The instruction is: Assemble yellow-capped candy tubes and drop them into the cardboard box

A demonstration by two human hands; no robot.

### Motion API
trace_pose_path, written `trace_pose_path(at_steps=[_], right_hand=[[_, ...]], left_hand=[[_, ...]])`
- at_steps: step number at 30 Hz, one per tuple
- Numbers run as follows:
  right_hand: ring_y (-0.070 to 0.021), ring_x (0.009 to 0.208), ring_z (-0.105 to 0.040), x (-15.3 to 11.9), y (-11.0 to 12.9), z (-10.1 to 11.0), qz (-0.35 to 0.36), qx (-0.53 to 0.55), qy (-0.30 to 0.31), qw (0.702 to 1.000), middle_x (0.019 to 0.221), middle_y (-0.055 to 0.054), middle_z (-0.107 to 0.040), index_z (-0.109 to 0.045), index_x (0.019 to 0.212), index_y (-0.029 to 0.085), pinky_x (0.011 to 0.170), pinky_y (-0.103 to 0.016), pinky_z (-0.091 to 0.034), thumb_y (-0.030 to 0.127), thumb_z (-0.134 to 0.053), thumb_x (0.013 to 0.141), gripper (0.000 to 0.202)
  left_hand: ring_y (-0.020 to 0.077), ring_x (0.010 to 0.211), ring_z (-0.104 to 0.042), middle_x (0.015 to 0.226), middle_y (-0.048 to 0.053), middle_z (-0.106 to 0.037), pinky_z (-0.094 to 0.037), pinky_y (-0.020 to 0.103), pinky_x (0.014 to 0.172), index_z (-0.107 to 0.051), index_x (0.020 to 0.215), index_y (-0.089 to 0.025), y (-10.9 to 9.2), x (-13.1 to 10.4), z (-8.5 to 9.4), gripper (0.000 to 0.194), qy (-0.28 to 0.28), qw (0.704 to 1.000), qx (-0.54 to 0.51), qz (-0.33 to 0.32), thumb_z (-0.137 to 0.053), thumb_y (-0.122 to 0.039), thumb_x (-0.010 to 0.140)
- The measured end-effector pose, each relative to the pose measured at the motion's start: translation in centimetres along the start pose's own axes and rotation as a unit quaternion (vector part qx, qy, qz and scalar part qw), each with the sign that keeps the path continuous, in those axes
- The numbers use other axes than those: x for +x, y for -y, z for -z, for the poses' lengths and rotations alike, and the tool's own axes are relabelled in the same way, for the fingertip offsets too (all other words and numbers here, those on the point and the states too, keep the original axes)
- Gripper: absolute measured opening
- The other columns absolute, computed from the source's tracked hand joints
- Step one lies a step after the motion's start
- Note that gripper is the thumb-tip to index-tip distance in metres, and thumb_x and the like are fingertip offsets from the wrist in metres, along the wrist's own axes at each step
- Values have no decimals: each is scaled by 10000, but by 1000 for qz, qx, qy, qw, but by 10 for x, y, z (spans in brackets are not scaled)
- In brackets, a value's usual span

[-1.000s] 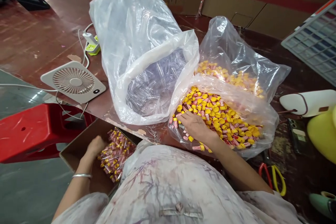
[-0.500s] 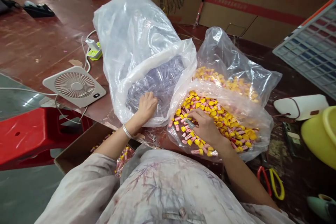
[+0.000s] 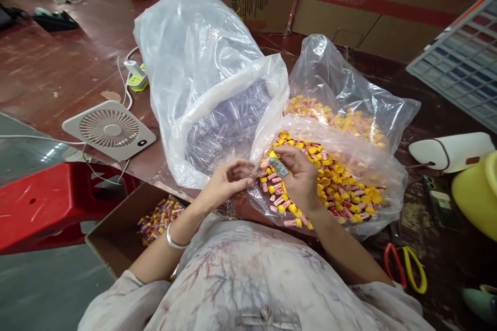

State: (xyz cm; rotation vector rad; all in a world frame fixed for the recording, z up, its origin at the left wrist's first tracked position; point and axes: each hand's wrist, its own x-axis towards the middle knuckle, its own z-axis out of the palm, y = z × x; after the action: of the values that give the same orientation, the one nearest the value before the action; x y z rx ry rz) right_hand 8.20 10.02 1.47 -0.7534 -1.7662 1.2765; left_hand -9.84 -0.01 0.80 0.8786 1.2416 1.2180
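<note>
My left hand (image 3: pixel 230 182) is closed in a pinch at the near rim of a big translucent bag (image 3: pixel 194 46), with what looks like a clear plastic tube (image 3: pixel 254 170) at its fingertips. Many such clear tubes (image 3: pixel 233 119) fill that bag's mouth. My right hand (image 3: pixel 300 178) faces it over the second clear bag, closed around a small yellow-capped pink piece (image 3: pixel 273 154) that is partly hidden. A grey speckled wrap (image 3: pixel 278 166) covers the right thumb. Loose yellow-capped pink pieces (image 3: pixel 349 196) lie spread below and beside the hand.
Left of the bags lies a white fan (image 3: pixel 112 129) with its cord. A cardboard box (image 3: pixel 112 238) of filled pieces stands below the table edge, near a red stool (image 3: pixel 39 201). Scissors (image 3: pixel 406 269), a phone (image 3: pixel 438 201) and a yellow container (image 3: pixel 477 196) are at the right.
My left hand has come out of the bag of tubes and moved right and nearer, towards my right hand. My right hand has lifted slightly off the pile.
</note>
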Motion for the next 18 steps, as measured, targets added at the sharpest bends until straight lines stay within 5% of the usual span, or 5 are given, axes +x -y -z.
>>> trace_pose_path(at_steps=[3,7,12,15,18], right_hand=[[-211,1119,-694,-1,2,3,62,-86,61,992,1199,-56,-709,-649,1187,268,1002,-384,-575,286,-619,957,233],[-284,1333,-558,-7,4,5,169,-247,154,942,1384,-125,-622,-526,1405,226,1154,-496,-449,236,-634,900,516],[-312,1208,-598,-20,-9,-5,195,-351,127,907,1179,-128,-674,-558,1327,212,1153,-552,-415,193,-591,849,479],[-303,1238,-578,-17,-8,3,199,-345,166,902,1212,-112,-662,-536,1353,228,1192,-557,-364,189,-614,839,522],[-317,1377,-488,-2,-3,31,171,-339,180,907,1419,-135,-574,-466,1451,211,1188,-528,-375,268,-691,850,644]], left_hand=[[210,957,-732,1061,95,-775,-556,346,915,-682,1148,-170,0,-2,-11,426,21,996,-79,24,-819,-359,791],[245,914,-754,946,87,-783,-576,381,889,-687,1035,-165,2,-2,-23,374,30,982,-177,53,-843,-385,776],[196,767,-742,865,55,-743,-583,351,823,-645,950,-156,11,1,-37,399,37,970,-222,87,-877,-387,722],[174,728,-704,833,26,-705,-569,332,764,-615,980,-164,10,7,-31,384,53,982,-159,86,-829,-365,734],[156,701,-633,783,4,-651,-516,298,703,-583,919,-175,1,23,-5,202,-28,995,92,-7,-703,-276,790]])
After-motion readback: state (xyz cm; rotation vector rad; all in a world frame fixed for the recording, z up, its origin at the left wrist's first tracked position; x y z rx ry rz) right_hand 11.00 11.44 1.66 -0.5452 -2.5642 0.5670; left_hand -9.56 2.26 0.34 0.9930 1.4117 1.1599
